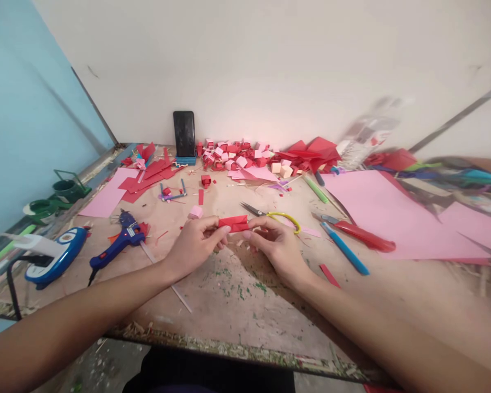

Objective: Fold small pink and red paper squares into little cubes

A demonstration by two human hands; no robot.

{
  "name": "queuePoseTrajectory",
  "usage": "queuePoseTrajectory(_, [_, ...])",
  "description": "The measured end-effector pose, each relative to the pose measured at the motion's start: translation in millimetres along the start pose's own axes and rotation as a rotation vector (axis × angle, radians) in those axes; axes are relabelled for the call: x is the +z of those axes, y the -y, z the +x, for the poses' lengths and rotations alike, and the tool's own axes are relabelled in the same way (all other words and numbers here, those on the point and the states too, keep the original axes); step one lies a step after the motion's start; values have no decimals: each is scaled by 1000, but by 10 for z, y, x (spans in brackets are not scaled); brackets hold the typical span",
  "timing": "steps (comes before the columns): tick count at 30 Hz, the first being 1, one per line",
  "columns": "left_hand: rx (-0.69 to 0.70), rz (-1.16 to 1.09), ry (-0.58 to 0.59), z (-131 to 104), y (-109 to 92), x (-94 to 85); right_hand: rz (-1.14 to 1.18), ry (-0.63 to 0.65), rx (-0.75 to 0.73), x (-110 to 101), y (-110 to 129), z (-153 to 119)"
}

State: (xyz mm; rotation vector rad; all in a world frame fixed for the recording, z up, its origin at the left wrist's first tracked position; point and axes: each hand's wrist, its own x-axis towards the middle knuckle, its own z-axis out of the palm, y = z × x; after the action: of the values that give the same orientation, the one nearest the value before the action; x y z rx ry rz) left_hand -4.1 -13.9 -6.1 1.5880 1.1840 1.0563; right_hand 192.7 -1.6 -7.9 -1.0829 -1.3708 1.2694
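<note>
A folded strip of red paper is stretched between my two hands, just above the middle of the table. My left hand pinches its left end between thumb and fingers. At the right end, my right hand grips it the same way. Scissors with yellow handles lie right behind my right hand, partly covered by it. A small pink paper cube sits just behind my left hand. My curled lower fingers are partly hidden on both sides.
A blue glue gun and a power strip lie left. A phone stands at the back beside heaped paper cubes. Rightward are a blue pen, a red utility knife and pink sheets.
</note>
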Motion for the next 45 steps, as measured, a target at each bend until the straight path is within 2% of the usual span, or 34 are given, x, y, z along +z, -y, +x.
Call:
queuePoseTrajectory(4, [-4,-31,14,-3,2,3,15,41,44,1,23,4])
queuePoseTrajectory(14, [-40,-27,32,55,8,32,8,-44,90,-12,-50,22])
queuePoseTrajectory(20, [-33,-13,19,44,41,47,-108,-66,54,-8,-43,-3])
queuePoseTrajectory(25, [-67,-65,4,78,86,26,-20,-115,76,11,-46,-6])
queuePoseTrajectory(27, [-70,-70,13,75,65,20,13,-86,92,8,-34,2])
queuePoseTrajectory(33, [-44,-59,72,34,24,29,-82,131,65,-25,-12,13])
queuePoseTrajectory(45, [-57,-113,58,35,35,19,-70,99,48,0,48,-2])
